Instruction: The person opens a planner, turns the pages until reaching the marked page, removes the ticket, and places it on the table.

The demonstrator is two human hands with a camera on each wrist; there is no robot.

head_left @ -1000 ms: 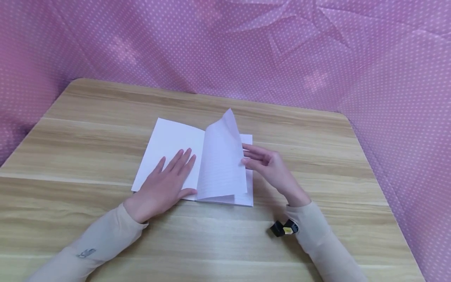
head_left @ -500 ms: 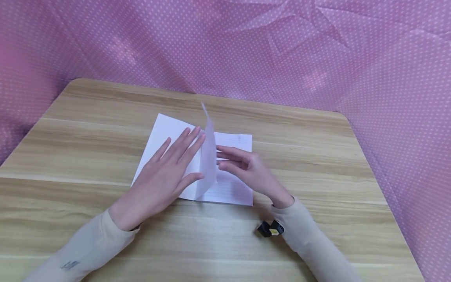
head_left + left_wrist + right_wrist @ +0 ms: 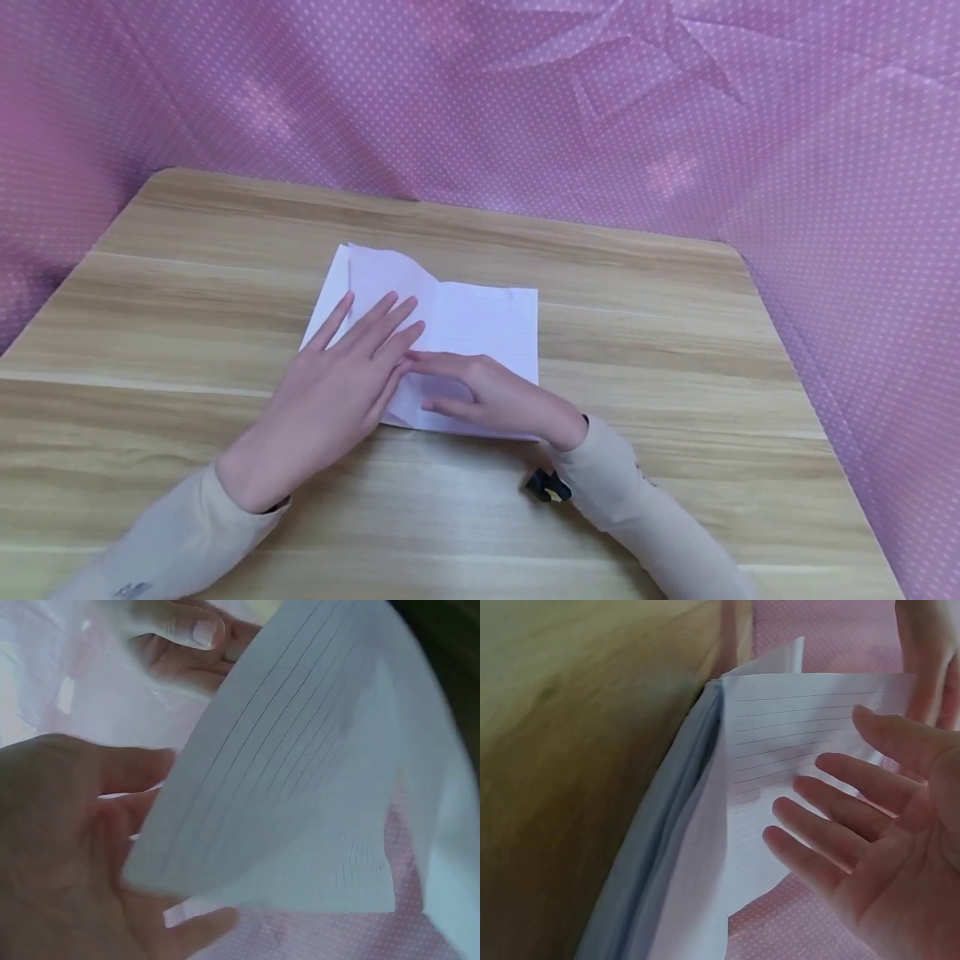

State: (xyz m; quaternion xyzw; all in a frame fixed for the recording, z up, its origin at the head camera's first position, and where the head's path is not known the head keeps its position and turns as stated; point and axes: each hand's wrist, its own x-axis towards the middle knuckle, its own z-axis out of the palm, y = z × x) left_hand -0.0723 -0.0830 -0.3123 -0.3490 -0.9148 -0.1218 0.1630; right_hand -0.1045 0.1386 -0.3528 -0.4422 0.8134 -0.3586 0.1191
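Note:
A notebook with lined white pages lies spread on the wooden table. One loose-curving lined page is over on the left half, its outer edge short of the page below. My left hand is over this page, fingers straight and spread. Close beside its thumb, near the spine, my right hand reaches in with fingers extended toward the page. Both wrist views show the lined page curving between the two hands. In the right wrist view the right fingers are stretched out along the page's face.
The wood-grain table extends around the notebook on all sides. Pink dotted cloth hangs behind it and along the sides. A small black device is at the right sleeve's cuff.
The page has swung from the right side, through upright, over to the left half. My right hand has followed it leftward, and my left hand has shifted on the left half.

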